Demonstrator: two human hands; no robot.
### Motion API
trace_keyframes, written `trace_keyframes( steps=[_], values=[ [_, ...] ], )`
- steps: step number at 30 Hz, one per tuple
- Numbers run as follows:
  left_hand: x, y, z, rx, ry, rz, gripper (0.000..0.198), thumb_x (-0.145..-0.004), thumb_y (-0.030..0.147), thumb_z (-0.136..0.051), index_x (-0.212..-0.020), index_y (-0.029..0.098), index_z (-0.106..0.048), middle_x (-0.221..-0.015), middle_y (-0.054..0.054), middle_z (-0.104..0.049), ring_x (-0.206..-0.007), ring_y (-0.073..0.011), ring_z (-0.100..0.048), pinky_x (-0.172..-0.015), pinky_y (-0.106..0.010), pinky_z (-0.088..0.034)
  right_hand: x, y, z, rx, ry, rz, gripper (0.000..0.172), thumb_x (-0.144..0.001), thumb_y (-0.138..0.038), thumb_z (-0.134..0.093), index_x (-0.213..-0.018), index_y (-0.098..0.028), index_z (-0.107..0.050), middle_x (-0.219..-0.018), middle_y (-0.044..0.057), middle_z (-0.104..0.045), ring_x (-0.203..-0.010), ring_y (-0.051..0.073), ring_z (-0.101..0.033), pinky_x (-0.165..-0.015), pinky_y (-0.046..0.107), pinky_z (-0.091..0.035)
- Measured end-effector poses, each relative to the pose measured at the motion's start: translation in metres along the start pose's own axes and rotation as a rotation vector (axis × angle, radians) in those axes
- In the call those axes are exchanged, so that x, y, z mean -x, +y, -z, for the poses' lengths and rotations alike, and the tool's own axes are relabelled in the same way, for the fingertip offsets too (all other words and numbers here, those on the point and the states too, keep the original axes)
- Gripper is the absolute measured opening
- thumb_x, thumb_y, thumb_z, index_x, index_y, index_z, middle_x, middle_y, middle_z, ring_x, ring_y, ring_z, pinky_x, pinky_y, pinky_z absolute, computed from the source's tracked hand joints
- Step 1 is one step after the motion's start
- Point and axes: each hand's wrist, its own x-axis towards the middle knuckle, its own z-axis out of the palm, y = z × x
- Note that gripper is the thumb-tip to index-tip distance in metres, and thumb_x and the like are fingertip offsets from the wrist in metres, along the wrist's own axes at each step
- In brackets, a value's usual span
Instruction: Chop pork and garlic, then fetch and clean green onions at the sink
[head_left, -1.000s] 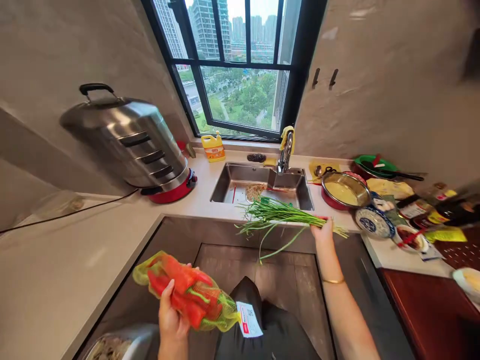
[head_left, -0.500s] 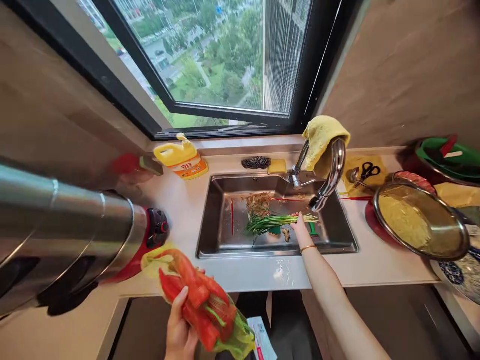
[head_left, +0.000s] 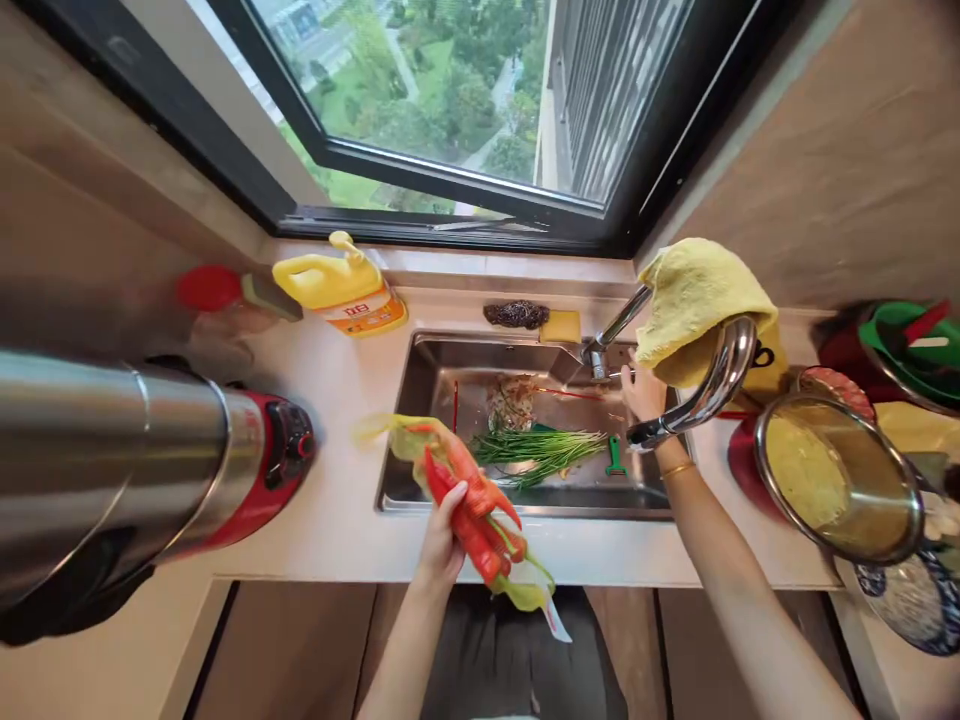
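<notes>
My left hand (head_left: 444, 540) is closed round a yellow-green net bag (head_left: 529, 590) of long red peppers (head_left: 472, 500), held over the sink's front edge with a white tag hanging from it. Behind the curved faucet spout (head_left: 724, 385), my right hand (head_left: 643, 390) has its fingers at the end of the faucet handle (head_left: 616, 374); the spout and a cloth partly cover this hand. A bunch of thin green stalks (head_left: 551, 455) lies in the steel sink (head_left: 420, 450), beside a green peeler (head_left: 615, 457). Brown peelings and scraps (head_left: 511, 400) lie behind the stalks.
A yellow cloth (head_left: 701, 300) drapes over the faucet. Behind the sink are a scourer (head_left: 516, 314) and a yellow sponge (head_left: 560, 326). A yellow detergent jug (head_left: 349, 290) and a red-and-steel appliance (head_left: 247, 450) stand left. To the right is a steel-rimmed pot (head_left: 885, 480). The window (head_left: 450, 180) stands ajar.
My right hand has let go of the green stalks, which now lie in the sink, and moved back to the faucet handle. My left hand has brought the bagged peppers up and right.
</notes>
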Motion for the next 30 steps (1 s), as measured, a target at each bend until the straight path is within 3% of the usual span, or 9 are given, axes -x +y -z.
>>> trace_keyframes(
  steps=[4,8,9,12,15,18,22,27,30],
  values=[
    [-0.013,-0.019,-0.018,0.046,-0.032,-0.057,0.039,-0.069,0.026,-0.066,-0.104,0.013,-0.057,-0.094,-0.006,-0.064,-0.078,-0.0148,-0.062,-0.076,-0.027,-0.049,0.005,-0.002,-0.006,0.038,-0.061,0.078,0.033,-0.085,-0.029,-0.036,-0.103,-0.014,-0.06,-0.105,0.013,-0.061,-0.105,0.025,-0.048,-0.093,0.043,-0.029],
    [-0.024,-0.03,-0.032,0.128,0.006,-0.129,0.036,-0.069,0.027,-0.066,-0.101,0.014,-0.057,-0.09,-0.004,-0.065,-0.076,-0.0144,-0.062,-0.077,-0.028,-0.048,0.054,-0.019,-0.008,-0.144,-0.077,0.032,0.047,-0.081,-0.038,-0.043,-0.122,-0.014,-0.048,-0.133,0.014,-0.041,-0.125,0.03,-0.028,-0.099,0.053,-0.019],
    [-0.026,-0.032,-0.035,0.148,0.02,-0.146,0.036,-0.068,0.027,-0.066,-0.101,0.014,-0.058,-0.089,-0.004,-0.066,-0.075,-0.0142,-0.062,-0.077,-0.028,-0.048,0.069,-0.026,-0.008,-0.262,-0.128,0.016,0.048,-0.081,-0.04,-0.043,-0.122,-0.015,-0.048,-0.132,0.013,-0.042,-0.124,0.029,-0.031,-0.1,0.051,-0.021],
    [-0.028,-0.035,-0.039,0.186,0.058,-0.189,0.037,-0.068,0.027,-0.067,-0.101,0.014,-0.058,-0.089,-0.004,-0.066,-0.075,-0.0144,-0.062,-0.077,-0.028,-0.048,0.112,-0.045,-0.005,-0.712,-0.475,0.013,0.044,-0.081,-0.047,-0.041,-0.109,-0.017,-0.058,-0.114,0.01,-0.059,-0.107,0.022,-0.052,-0.094,0.039,-0.036],
    [-0.028,-0.037,-0.039,0.218,0.053,-0.226,0.04,-0.069,0.029,-0.066,-0.105,0.014,-0.057,-0.093,-0.005,-0.066,-0.079,-0.0152,-0.063,-0.079,-0.028,-0.046,0.14,-0.058,0.003,-0.886,-0.66,-0.013,0.041,-0.08,-0.049,-0.044,-0.102,-0.019,-0.063,-0.103,0.008,-0.064,-0.096,0.02,-0.057,-0.088,0.036,-0.041],
    [-0.029,-0.039,-0.037,0.261,0.077,-0.285,0.043,-0.07,0.03,-0.065,-0.108,0.015,-0.056,-0.095,-0.004,-0.065,-0.082,-0.0146,-0.062,-0.082,-0.028,-0.045,0.15,-0.065,0.017,-0.875,-0.664,0.035,0.038,-0.08,-0.048,-0.046,-0.097,-0.019,-0.065,-0.102,0.007,-0.064,-0.097,0.02,-0.057,-0.09,0.036,-0.04],
    [-0.026,-0.046,-0.039,0.213,0.148,-0.384,0.041,-0.067,0.026,-0.068,-0.106,0.017,-0.057,-0.091,-0.002,-0.065,-0.078,-0.0139,-0.062,-0.078,-0.027,-0.046,0.148,-0.076,0.036,-0.979,-0.818,0.134,0.037,-0.082,-0.046,-0.046,-0.106,-0.022,-0.06,-0.111,0.006,-0.06,-0.105,0.02,-0.053,-0.094,0.037,-0.037],
    [-0.01,-0.059,-0.053,0.093,0.04,-0.398,0.038,-0.067,0.026,-0.068,-0.103,0.016,-0.058,-0.097,-0.005,-0.064,-0.084,-0.0176,-0.061,-0.079,-0.031,-0.046,0.148,-0.105,0.043,-1.153,-0.988,0.221,0.067,-0.073,-0.042,-0.061,-0.132,-0.026,-0.033,-0.127,0.006,-0.048,-0.115,0.02,-0.045,-0.096,0.037,-0.037],
    [0.0,-0.063,-0.06,0.076,0.004,-0.391,0.036,-0.068,0.03,-0.066,-0.101,0.016,-0.059,-0.097,-0.005,-0.064,-0.087,-0.0188,-0.06,-0.082,-0.031,-0.045,0.151,-0.117,0.045,-1.231,-0.933,0.273,0.069,-0.069,-0.04,-0.066,-0.129,-0.026,-0.036,-0.129,0.005,-0.046,-0.116,0.02,-0.044,-0.098,0.036,-0.035]
  ],
)
